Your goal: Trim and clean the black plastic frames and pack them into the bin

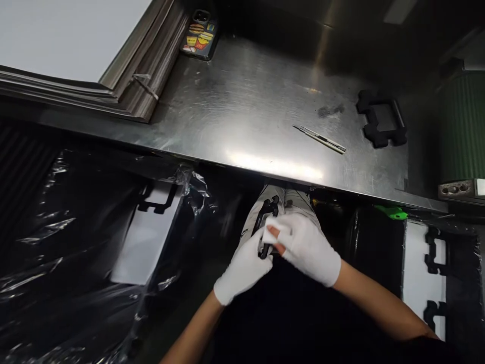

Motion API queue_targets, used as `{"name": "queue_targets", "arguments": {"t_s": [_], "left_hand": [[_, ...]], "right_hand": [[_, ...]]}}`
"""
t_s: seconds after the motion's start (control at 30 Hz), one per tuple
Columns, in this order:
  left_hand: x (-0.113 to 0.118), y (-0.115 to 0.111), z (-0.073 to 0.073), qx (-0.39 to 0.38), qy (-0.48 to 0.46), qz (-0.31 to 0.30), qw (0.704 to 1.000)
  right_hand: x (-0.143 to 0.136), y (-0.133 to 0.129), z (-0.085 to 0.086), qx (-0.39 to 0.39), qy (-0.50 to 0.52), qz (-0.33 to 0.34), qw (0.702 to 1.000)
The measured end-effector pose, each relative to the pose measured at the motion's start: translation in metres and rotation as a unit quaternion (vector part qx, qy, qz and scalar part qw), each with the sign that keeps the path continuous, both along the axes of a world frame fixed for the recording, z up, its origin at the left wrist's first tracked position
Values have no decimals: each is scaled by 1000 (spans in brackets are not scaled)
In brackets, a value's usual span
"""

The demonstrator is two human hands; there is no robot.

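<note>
My left hand (246, 268), in a white glove, is closed on a black notched plastic frame (270, 206) held above my lap. My right hand (308, 247), gloved with bare thumb and fingertip showing, pinches a small white cloth-like piece (270, 233) against the frame. The hands hide much of the frame, and the white piece's exact kind is hard to make out. On the metal table lies a similar black frame (398, 114) at the right. A slim utility knife (320, 139) rests to its left.
A stack of large sheets (132, 96) and a phone (200, 35) occupy the table's left side. Black plastic (49, 242) bearing a white sheet (146, 247) and a frame (159, 205) lies at left. More frames (435, 250) and a green object (396, 212) are at right.
</note>
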State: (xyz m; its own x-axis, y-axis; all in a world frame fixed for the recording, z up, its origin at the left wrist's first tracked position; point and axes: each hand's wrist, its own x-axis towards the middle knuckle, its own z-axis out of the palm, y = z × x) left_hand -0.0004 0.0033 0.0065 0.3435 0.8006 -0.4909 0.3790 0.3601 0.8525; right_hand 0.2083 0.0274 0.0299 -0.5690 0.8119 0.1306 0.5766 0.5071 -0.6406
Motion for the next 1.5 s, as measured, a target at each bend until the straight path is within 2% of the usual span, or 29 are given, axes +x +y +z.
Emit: {"name": "queue_targets", "arguments": {"t_s": [0.1,0.17,0.23,0.4,0.53,0.67,0.7,0.77,0.8,0.83,0.93,0.97,1.0,1.07,1.17,1.27,1.33,1.4,1.5], "left_hand": [[0,1,3,-40,-12,-1,999],[-1,1,4,-55,-26,-4,998],[-3,0,2,-68,-35,-17,997],[-8,-6,-4,-83,-28,-2,996],[-10,-7,-3,-99,-52,-10,994],[-9,-5,-4,-106,-53,4,993],[-8,-4,-5,-109,-56,7,992],[-7,-3,-6,-115,-61,8,991],[-7,-3,-6,-115,-61,11,991],[-6,-2,-6,-111,-62,15,992],[-7,-1,-6,-99,-75,25,992],[-7,-1,-6,-100,-73,22,992],[-7,-1,-6,-101,-63,17,993],[-6,-2,-6,-83,-18,4,996],[0,-5,-8,17,106,-18,994],[4,-10,-15,99,290,-46,951],[3,-13,-24,103,368,-69,922],[1,-17,-37,88,397,-87,909],[0,-21,-57,55,396,-102,911]], "right_hand": [[14,10,-5,28,0,-136,990],[19,14,-12,37,15,-188,981],[16,12,-17,20,17,-178,984],[-2,2,-16,-31,12,-69,997],[-4,3,-13,-19,8,-112,993],[5,13,-10,-72,24,-49,996],[7,15,-10,-81,38,-71,993],[11,17,-11,-90,64,-167,980],[11,16,-12,-94,73,-193,974],[9,14,-13,-96,84,-180,975],[-1,3,-15,-74,95,-19,993],[-5,1,-15,-54,80,8,995],[-7,0,-15,-35,58,7,998],[-6,2,-16,-8,19,-43,999],[8,8,-21,-3,50,-120,991],[25,10,-30,-24,63,-189,980],[31,12,-32,-13,49,-241,969],[30,22,-29,24,48,-283,958],[6,62,-20,40,16,-263,964]]}}
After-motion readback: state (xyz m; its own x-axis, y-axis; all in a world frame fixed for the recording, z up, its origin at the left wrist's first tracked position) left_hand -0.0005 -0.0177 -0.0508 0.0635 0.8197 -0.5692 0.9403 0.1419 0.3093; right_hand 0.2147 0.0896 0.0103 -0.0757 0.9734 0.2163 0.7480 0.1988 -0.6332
